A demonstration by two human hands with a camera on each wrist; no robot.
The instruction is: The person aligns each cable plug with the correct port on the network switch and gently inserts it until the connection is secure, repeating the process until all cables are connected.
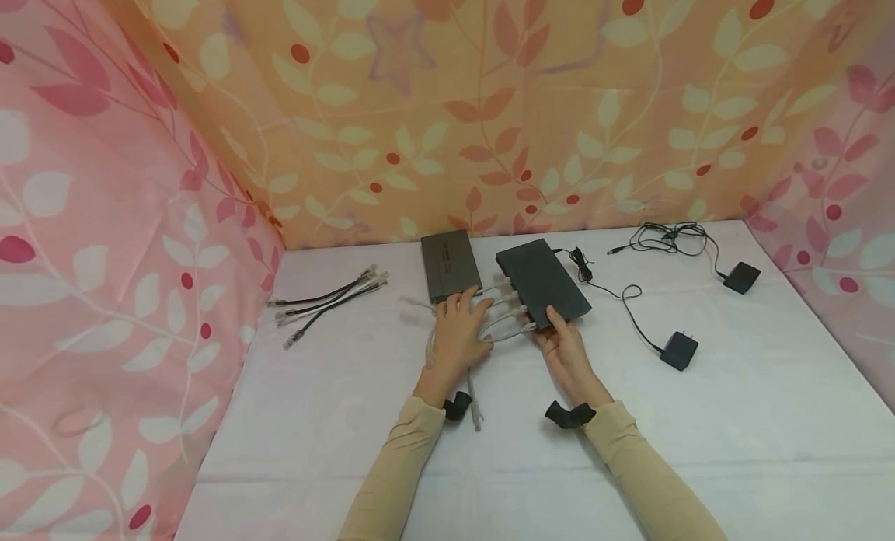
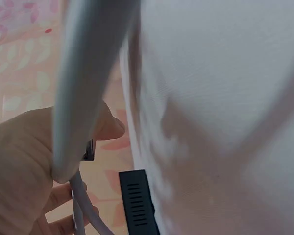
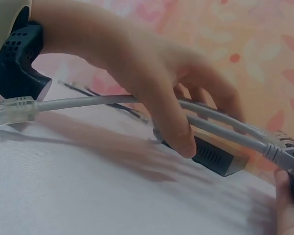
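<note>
My right hand (image 1: 565, 350) holds a black network switch (image 1: 541, 280) by its near edge, thumb on top and fingers beneath. Several grey network cables (image 3: 83, 102) are plugged into the switch's left side. My left hand (image 1: 457, 331) is among these cables, its thumb and fingers spread apart with cables passing between them. Just beyond its fingertips a second, dark grey network box (image 1: 450, 265) lies on the table. One cable's free end, with a clear plug (image 1: 478, 424), hangs down beside the left wrist. The right fingers under the switch are mostly hidden in the head view.
Several short black network cables (image 1: 329, 300) lie at left. A power adapter (image 1: 678, 350) is on the right, its cord running to the switch. Farther back lies another adapter (image 1: 741, 277) with a coiled cord. A patterned curtain (image 1: 391, 137) borders the white table (image 1: 315, 448).
</note>
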